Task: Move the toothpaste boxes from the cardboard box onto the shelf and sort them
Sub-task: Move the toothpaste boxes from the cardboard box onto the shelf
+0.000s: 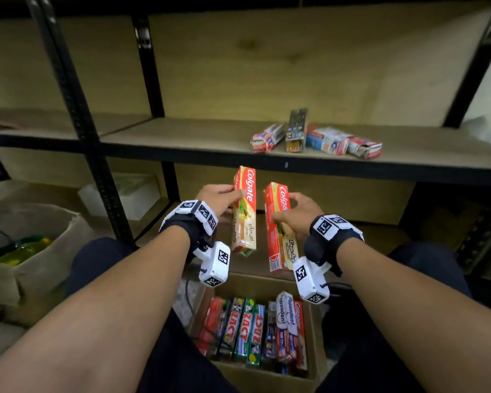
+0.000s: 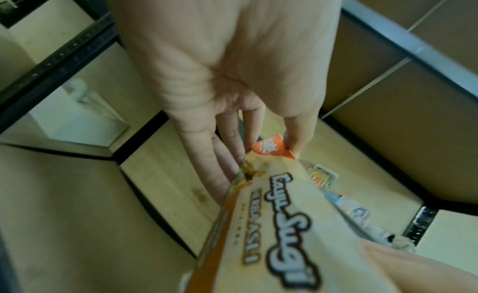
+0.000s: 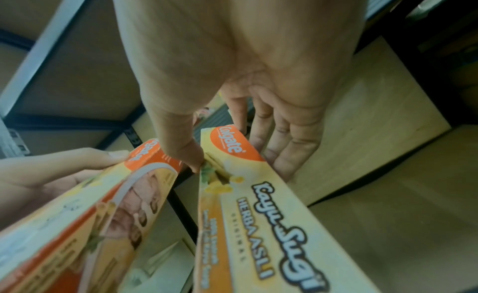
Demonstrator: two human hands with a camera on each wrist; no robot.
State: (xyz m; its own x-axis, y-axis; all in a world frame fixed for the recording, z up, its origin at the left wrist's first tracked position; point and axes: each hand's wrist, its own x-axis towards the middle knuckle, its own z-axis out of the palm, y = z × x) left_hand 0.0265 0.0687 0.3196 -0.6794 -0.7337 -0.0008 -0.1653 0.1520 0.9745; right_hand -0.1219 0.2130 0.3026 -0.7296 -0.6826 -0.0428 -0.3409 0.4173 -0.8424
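Hands [image 1: 219,200] [image 1: 301,212] raised, side by side — each gripping Colgate box [image 1: 244,211] [image 1: 279,225]

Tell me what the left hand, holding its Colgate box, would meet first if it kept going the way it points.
Probably the front edge of the shelf, just beyond the Colgate box that the left hand grips; depth is unclear.

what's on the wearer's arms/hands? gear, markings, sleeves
Forearms are bare, with no sleeves in view. Each wrist has a black strap carrying white blocks printed with black-and-white square fiducial tags. A white camera housing hangs under the left wrist and under the right wrist, each tagged and trailing a thin black cable. The left hand and right hand are ungloved, and no rings are visible.
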